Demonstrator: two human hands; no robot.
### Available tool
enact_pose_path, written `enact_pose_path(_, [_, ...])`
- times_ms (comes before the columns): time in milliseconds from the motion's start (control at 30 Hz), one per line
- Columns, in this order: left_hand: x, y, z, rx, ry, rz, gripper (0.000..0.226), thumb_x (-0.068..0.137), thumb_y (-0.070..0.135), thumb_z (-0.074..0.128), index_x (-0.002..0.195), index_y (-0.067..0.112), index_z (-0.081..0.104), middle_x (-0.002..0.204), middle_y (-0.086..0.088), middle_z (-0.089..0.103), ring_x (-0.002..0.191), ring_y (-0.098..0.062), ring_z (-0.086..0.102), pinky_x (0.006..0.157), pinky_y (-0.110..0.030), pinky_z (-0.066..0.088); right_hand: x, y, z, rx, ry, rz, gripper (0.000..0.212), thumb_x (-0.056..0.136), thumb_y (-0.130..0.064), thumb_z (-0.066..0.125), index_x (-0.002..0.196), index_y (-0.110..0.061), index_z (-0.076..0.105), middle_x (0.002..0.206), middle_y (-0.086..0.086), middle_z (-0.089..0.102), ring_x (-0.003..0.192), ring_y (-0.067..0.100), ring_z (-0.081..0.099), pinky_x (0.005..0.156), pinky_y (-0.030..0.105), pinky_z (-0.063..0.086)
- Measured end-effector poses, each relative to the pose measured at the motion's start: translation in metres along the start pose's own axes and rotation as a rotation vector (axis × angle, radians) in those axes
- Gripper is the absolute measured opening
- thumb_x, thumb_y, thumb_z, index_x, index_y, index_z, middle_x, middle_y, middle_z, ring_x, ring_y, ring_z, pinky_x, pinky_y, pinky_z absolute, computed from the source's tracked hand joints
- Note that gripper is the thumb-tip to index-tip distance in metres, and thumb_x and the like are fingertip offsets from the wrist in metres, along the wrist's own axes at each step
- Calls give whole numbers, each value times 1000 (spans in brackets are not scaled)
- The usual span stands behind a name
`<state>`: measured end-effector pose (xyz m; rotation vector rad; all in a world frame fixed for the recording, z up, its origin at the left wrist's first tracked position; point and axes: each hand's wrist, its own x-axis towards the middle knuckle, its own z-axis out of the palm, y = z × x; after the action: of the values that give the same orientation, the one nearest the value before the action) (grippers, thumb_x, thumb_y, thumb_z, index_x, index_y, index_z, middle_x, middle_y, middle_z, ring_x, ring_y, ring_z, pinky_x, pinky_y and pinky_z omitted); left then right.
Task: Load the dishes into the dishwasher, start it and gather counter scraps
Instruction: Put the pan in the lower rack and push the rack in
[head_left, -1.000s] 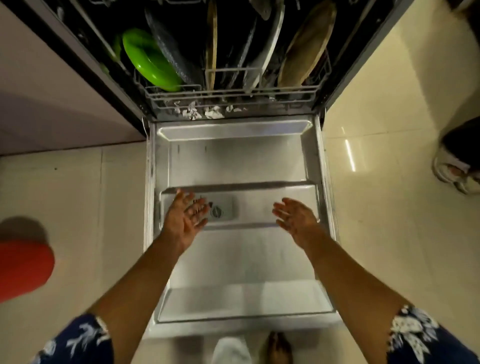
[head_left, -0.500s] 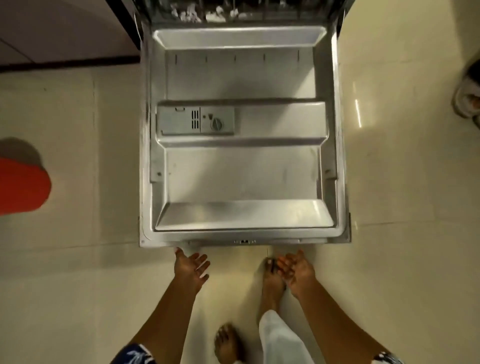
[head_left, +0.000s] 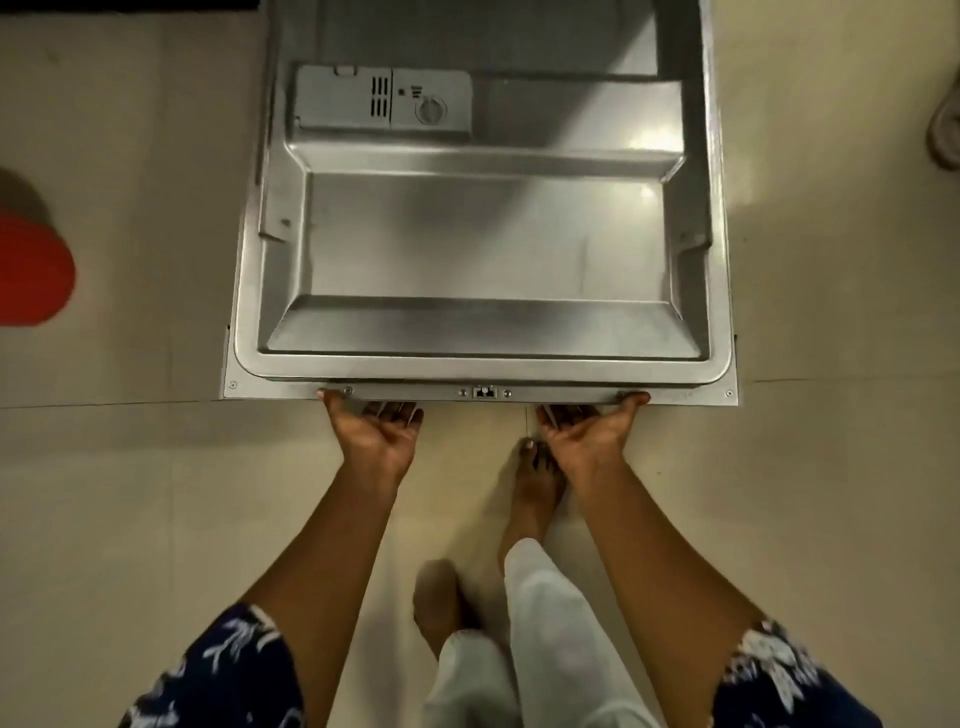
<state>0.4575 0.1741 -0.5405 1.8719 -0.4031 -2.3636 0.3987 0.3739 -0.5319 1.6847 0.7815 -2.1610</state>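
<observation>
The door (head_left: 483, 249) is lying open and flat across the upper middle of the frame. The left hand (head_left: 376, 436) and right hand (head_left: 589, 434) are gripping its lower edge, thumbs on top, fingers curling underneath. A red object (head_left: 31, 270) is sitting far left.

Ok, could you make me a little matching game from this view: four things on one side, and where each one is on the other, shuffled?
Things:
1. left hand
2. detergent dispenser
3. red object
4. latch

Places:
A. middle of the front edge of the dishwasher door
B. at the left border of the view
C. holding the door's front edge, left of its middle
D. set in the door's inner panel, far left part

Pairs: 1-C; 2-D; 3-B; 4-A
</observation>
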Motion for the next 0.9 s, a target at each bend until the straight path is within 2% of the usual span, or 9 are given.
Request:
enact_pose_path(167, [-127, 32, 35, 119, -43, 157, 53, 93, 57, 43, 120, 13, 53, 120, -12, 60, 105, -26, 62, 105, -40, 40, -123, -35, 28, -69, -51, -93, 75, 81, -65, 51, 136, -14, 42, 130, 16, 52, 107, 30, 56, 83, 42, 47])
enact_pose_path(267, [-198, 60, 71, 192, -120, 295, 28, 98, 37, 45, 109, 14, 56, 109, -10, 63, 103, -22, 64, 102, -38, 45, -193, -66, 64, -154, -120, -196, 59, 86, -53, 53, 129, -13, 48, 120, 14, 57, 108, 28, 57, 91, 39, 47])
enact_pose_path(367, [-251, 90, 114, 283, -252, 449, 11, 98, 20, 48, 104, 13, 54, 108, -11, 66, 99, -21, 67, 94, -36, 51, -250, -97, 107, -232, -234, -337, 24, 90, -31, 57, 106, -12, 57, 104, 12, 63, 96, 25, 63, 89, 37, 51])
enact_pose_path(467, [-281, 123, 162, 418, -347, 686, 17, 94, 8, 53, 111, 11, 51, 106, -9, 66, 95, -16, 68, 87, -28, 53, -285, -125, 153, -369, -361, -551, 22, 90, -16, 58, 110, -7, 55, 106, 12, 65, 95, 26, 66, 84, 35, 55])
enact_pose_path(567, [-301, 155, 215, 673, -375, 975, 24, 90, 11, 62, 109, 20, 50, 104, 3, 66, 92, -2, 65, 86, -22, 52, -311, -152, 198, -899, -304, -1001, 39, 89, -26, 62, 122, -9, 49, 118, 6, 62, 105, 21, 62, 91, 35, 51])
enact_pose_path(633, [-307, 179, 249, 878, -299, 1154, 30, 87, 23, 67, 110, 25, 49, 107, 11, 66, 96, 4, 63, 89, -22, 51, -321, -176, 226, -1354, -42, -1439, 40, 89, -38, 59, 120, -13, 50, 118, 4, 61, 106, 23, 58, 85, 32, 45])
enact_pose_path(733, [-317, 207, 288, 1119, -86, 1499, 35, 83, 41, 68, 107, 22, 51, 103, 5, 65, 99, -13, 60, 87, -40, 51, -338, -206, 271, -1512, 127, -2108, 32, 85, -38, 62, 102, -10, 58, 103, 12, 61, 95, 29, 53, 73, 37, 43])
enact_pose_path(833, [-325, 228, 321, 1298, 151, 1951, 45, 78, 44, 71, 111, 20, 53, 106, -4, 60, 101, -24, 50, 81, -36, 39, -333, -237, 330, -1627, -32, -2340, 58, 74, -44, 72, 119, -14, 51, 129, 14, 50, 121, 32, 43, 95, 47, 34])
enact_pose_path(900, [-327, 243, 344, 1422, 198, 2104, 75, 67, 50, 77, 130, 21, 46, 126, -10, 50, 116, -30, 44, 89, -41, 35, -328, -249, 358, -1863, -82, -2428, 82, 77, -64, 55, 140, -16, 34, 150, 11, 31, 140, 28, 25, 110, 54, 16])
